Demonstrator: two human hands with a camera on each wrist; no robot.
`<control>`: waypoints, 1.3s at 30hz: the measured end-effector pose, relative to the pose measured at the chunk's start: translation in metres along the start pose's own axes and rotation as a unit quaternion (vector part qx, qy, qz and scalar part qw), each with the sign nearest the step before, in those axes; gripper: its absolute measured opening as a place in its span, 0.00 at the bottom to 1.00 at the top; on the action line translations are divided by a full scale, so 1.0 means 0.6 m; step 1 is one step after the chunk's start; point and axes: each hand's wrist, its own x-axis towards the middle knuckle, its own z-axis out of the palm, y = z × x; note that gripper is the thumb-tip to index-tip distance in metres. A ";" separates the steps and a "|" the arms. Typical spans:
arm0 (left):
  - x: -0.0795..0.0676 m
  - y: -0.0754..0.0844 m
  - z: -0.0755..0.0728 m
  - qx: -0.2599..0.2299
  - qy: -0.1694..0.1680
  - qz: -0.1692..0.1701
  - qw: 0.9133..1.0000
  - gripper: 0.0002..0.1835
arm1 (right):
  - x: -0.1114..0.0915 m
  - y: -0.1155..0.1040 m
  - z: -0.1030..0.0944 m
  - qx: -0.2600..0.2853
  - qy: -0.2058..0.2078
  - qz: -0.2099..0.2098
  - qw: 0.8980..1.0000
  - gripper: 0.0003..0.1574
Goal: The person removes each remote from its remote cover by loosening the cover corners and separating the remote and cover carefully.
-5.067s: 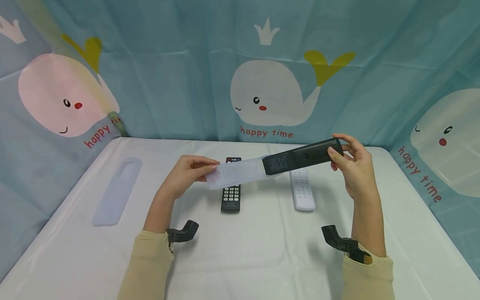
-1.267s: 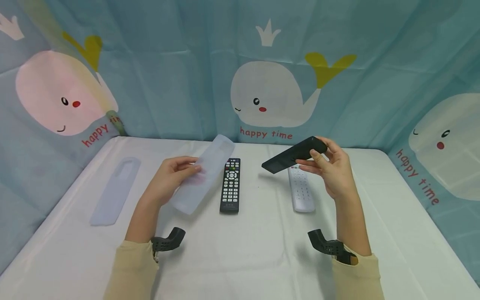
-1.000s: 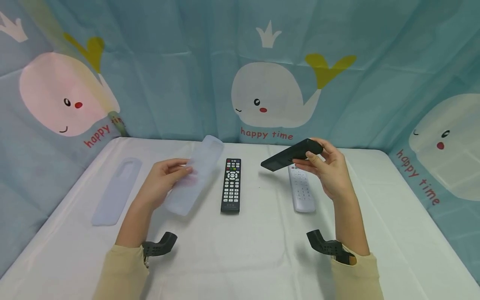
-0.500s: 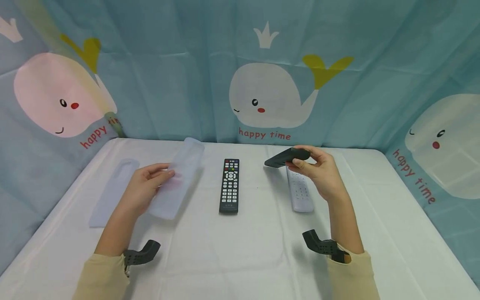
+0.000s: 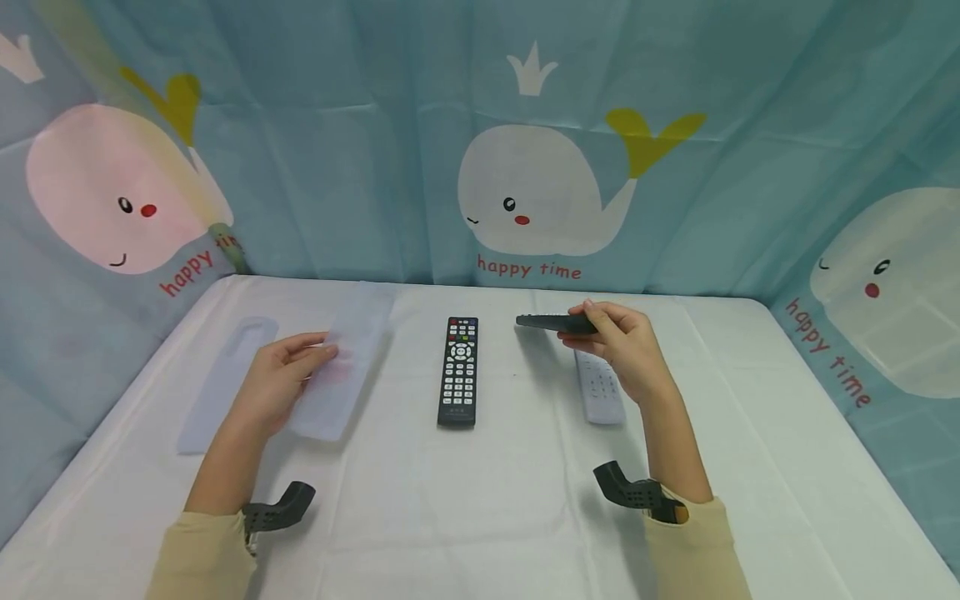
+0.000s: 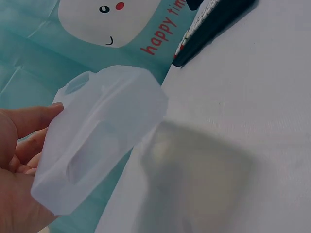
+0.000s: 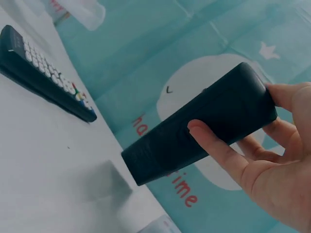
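Note:
My left hand (image 5: pixel 281 379) pinches a translucent silicone remote cover (image 5: pixel 341 367) by its edge, thumb on one side, above the table at the left. The left wrist view shows the cover (image 6: pixel 107 131) hollow and limp, with a cut-out near its far end. My right hand (image 5: pixel 622 342) grips a black remote control (image 5: pixel 555 323) by one end, holding it nearly level and edge-on to the head view. Its smooth underside (image 7: pixel 194 121) shows in the right wrist view, with a fingertip against it. Below the right hand lies a white remote (image 5: pixel 602 390), its far end hidden.
Another black remote (image 5: pixel 458 372) with white buttons lies face up mid-table, between the hands. A second translucent cover (image 5: pixel 225 383) lies flat at the left, partly behind the left hand. A whale-print curtain (image 5: pixel 390 167) stands along the back of the white-covered table (image 5: pixel 450 517).
The cover came off the black remote and the hands moved apart. The left hand carried the cover left and lower; the right hand lowered the remote and turned it from back-showing to edge-on.

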 end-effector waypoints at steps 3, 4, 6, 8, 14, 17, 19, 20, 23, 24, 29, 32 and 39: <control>0.002 -0.004 -0.003 0.007 -0.002 -0.006 1.000 0.31 | 0.002 0.007 0.004 -0.001 0.002 0.004 1.000 0.21; 0.003 -0.006 -0.003 0.010 -0.003 -0.009 1.000 0.32 | 0.003 0.009 0.005 -0.002 0.003 0.004 1.000 0.21; 0.005 -0.010 -0.004 0.018 -0.002 -0.015 1.000 0.32 | 0.004 0.012 0.007 -0.008 0.003 0.002 1.000 0.21; 0.006 -0.014 -0.005 0.023 0.002 -0.023 0.999 0.32 | 0.006 0.014 0.010 -0.012 0.002 0.004 1.000 0.21; 0.009 -0.026 -0.017 0.042 0.021 -0.040 0.998 0.33 | 0.011 0.018 0.019 -0.023 0.005 0.022 0.999 0.21; 0.010 -0.032 -0.025 0.058 0.029 -0.052 0.997 0.35 | 0.011 0.020 0.021 -0.039 0.002 0.031 0.999 0.22; 0.012 -0.036 -0.030 0.067 0.032 -0.059 0.995 0.35 | 0.011 0.021 0.023 -0.051 -0.002 0.037 0.998 0.23; 0.012 -0.037 -0.033 0.069 0.033 -0.063 0.995 0.35 | 0.010 0.022 0.024 -0.060 -0.002 0.040 0.997 0.23; 0.014 -0.040 -0.037 0.070 0.031 -0.070 0.995 0.35 | 0.008 0.024 0.025 -0.082 -0.005 0.052 0.995 0.24; 0.015 -0.041 -0.037 0.067 0.030 -0.071 0.995 0.35 | 0.008 0.025 0.025 -0.083 -0.004 0.056 0.995 0.24; 0.016 -0.045 -0.042 0.063 0.028 -0.077 0.995 0.34 | 0.003 0.030 0.027 -0.083 -0.005 0.066 0.994 0.27; 0.016 -0.047 -0.048 0.070 0.027 -0.083 0.994 0.34 | -0.001 0.033 0.029 -0.094 -0.009 0.073 0.993 0.30; 0.015 -0.050 -0.060 0.074 0.028 -0.091 0.993 0.35 | -0.005 0.045 0.040 -0.124 -0.036 0.107 0.986 0.38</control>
